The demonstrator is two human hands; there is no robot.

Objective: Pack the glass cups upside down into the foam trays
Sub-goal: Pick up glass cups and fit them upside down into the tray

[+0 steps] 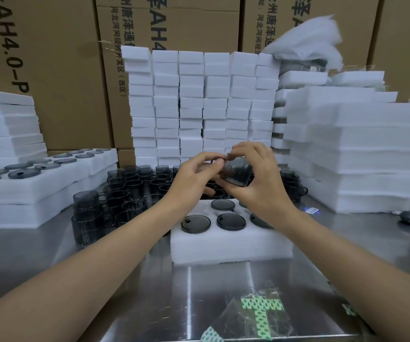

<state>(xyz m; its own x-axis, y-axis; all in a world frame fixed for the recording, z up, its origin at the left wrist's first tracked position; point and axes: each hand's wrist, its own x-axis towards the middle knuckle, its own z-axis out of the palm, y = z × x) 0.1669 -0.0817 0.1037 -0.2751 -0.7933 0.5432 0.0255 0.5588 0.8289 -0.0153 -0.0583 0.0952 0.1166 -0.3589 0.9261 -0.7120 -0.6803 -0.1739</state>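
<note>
1. A dark glass cup (236,172) is held in the air, tilted, above the far edge of the foam tray (223,245) and not touching it
2. The right hand (260,183) has its fingers curled round the cup's body, thumb underneath
3. The left hand (194,178) pinches the cup's thin handle between thumb and forefinger, with the other fingers loosely bent
4. The foam tray lies on the steel bench (218,292); several upturned cups (231,221) sit bottoms-up in its round holes, one partly hidden by the right wrist
5. A crowd of loose cups (135,186) stands upright on the bench just behind and left of the tray
6. Filled trays (51,178) are stacked at the left, with foam blocks (199,102) piled behind and cartons (63,70) at the back
7. A clear plastic bag (255,314) with green print lies on the bench's near edge
</note>
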